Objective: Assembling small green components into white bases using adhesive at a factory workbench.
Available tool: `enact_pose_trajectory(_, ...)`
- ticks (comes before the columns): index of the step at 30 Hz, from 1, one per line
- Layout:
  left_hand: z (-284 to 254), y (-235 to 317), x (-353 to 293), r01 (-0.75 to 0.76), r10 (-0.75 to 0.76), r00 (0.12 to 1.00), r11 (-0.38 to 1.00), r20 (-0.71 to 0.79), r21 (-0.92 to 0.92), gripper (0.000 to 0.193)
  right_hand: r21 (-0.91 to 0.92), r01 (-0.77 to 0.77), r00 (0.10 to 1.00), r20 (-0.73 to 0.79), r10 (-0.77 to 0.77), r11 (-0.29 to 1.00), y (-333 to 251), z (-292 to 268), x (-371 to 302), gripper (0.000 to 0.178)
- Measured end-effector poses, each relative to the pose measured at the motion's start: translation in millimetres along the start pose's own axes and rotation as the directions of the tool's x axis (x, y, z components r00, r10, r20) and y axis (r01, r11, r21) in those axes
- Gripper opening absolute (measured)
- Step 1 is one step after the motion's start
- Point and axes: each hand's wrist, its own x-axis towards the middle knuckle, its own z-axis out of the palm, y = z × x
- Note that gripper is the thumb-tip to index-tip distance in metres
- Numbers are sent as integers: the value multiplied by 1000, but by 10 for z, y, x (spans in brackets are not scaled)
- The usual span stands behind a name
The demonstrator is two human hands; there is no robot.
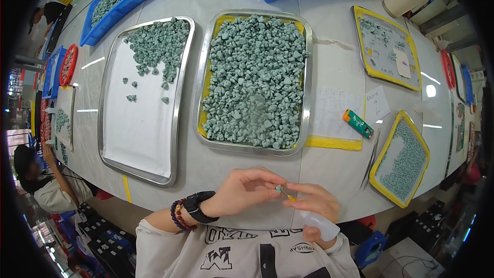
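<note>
In front of my chest, my left hand (237, 193) pinches a small green piece (279, 188) between thumb and fingertips. My right hand (320, 204) is wrapped round a white squeeze bottle (322, 225) with a yellow-based needle tip (291, 198). That tip points at the green piece and is at or very close to it; contact is too small to tell. Beyond my hands, a metal tray (247, 148) is heaped with loose green pieces (252, 82). To its left, a white-lined metal tray (136, 134) carries green clusters (159, 44) mostly in its far right part.
A green lighter (358, 124), a paper sheet (332, 103) and tweezers (371, 159) lie to the right. Yellow-edged trays (401, 200) with small green bits stand further right. Blue bins (95, 35) line the far side. Another person (56, 190) works at the left.
</note>
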Motion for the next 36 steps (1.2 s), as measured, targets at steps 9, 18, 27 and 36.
enact_pose_trajectory(9,33,15,22,-28,28,999,1000,-24,6,28,-5,-39,999,-6,39,999,-12,12,-11,50)
enact_pose_trajectory(18,21,10,22,-26,26,1000,1000,-14,3,28,-27,-74,997,8,75,997,-33,14,15,53)
enact_pose_trajectory(27,17,6,17,-33,33,999,999,-10,-11,28,11,-45,999,-26,45,999,-27,19,-19,53)
enact_pose_trajectory(36,14,33,47,-31,29,999,998,36,60,26,-60,-88,995,-57,85,994,-45,-54,-35,48)
